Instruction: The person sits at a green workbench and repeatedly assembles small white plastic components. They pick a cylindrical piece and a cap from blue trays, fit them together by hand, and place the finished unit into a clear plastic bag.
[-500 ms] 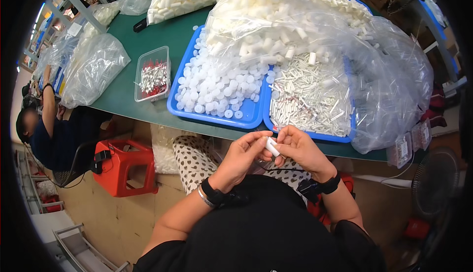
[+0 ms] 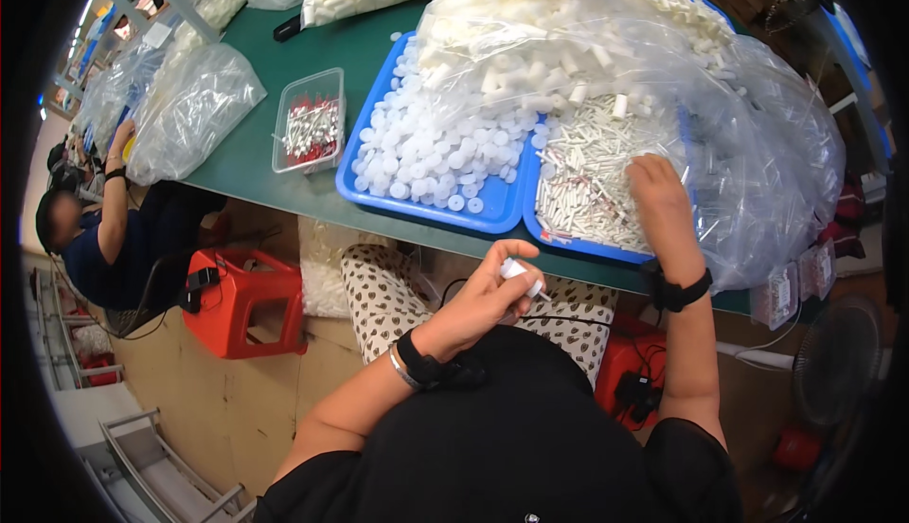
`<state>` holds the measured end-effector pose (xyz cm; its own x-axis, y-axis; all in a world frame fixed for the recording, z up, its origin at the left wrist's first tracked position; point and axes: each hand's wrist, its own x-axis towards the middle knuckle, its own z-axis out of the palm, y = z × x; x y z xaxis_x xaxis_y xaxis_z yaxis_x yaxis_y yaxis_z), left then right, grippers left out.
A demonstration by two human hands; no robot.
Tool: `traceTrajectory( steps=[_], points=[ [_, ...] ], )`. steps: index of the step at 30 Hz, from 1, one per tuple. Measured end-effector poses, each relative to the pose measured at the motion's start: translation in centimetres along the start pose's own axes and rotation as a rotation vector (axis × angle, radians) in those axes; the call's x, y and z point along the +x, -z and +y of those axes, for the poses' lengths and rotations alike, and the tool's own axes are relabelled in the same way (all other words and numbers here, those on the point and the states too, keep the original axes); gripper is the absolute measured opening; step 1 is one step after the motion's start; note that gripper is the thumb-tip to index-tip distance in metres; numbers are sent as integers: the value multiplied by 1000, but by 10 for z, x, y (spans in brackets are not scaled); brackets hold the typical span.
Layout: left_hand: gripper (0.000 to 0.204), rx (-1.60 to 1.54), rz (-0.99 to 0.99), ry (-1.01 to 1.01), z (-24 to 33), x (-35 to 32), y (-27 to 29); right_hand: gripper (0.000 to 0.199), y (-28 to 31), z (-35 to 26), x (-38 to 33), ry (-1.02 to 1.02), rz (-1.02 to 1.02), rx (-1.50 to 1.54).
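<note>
My left hand (image 2: 488, 298) is raised in front of my chest, below the table edge, with its fingers closed on a small white plastic piece (image 2: 520, 272). My right hand (image 2: 658, 196) reaches forward into the right blue tray (image 2: 559, 239), resting palm down on a heap of thin white tubes (image 2: 592, 177). Whether its fingers pinch a tube is hidden. The left blue tray (image 2: 417, 209) beside it holds many round white caps (image 2: 436, 149).
A clear box of red-and-white small parts (image 2: 310, 125) stands left of the trays on the green table (image 2: 275, 159). Big clear bags of white parts (image 2: 663, 40) lie behind and right. Another seated person (image 2: 123, 230) works at the left, beside a red stool (image 2: 248, 301).
My hands have come apart. The right hand has left the white piece and reached forward into the tube tray; the left hand still holds the piece.
</note>
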<state>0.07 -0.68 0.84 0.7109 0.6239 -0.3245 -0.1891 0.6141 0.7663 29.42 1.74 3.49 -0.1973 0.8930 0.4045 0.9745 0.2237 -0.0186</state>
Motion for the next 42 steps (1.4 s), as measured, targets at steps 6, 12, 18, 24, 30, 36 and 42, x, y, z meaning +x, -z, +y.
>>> traceTrajectory(
  steps=[6, 12, 18, 24, 30, 36, 42],
  points=[
    [22, -221, 64, -37, -7, 3, 13, 25, 23, -48, -12, -190, -81, 581],
    [16, -332, 169, -167, -6, 10, 9, 25, 21, -97, -30, 66, -135, 731],
    [17, -135, 249, -226, -15, 11, 2, 27, 7, -121, -41, -119, -172, 795],
    [17, 345, 340, -348, -25, 6, 0, 24, -9, -129, -48, -179, -123, 870],
    [38, 264, 74, -437, -26, 5, -1, 23, -9, -132, -46, 67, -134, 861],
    [45, 9, -43, -304, -27, 6, 4, 23, -21, -139, -50, 18, -119, 922],
    [54, -434, 12, -108, -16, 7, 6, 31, -24, -145, -40, -20, -97, 836]
  ],
)
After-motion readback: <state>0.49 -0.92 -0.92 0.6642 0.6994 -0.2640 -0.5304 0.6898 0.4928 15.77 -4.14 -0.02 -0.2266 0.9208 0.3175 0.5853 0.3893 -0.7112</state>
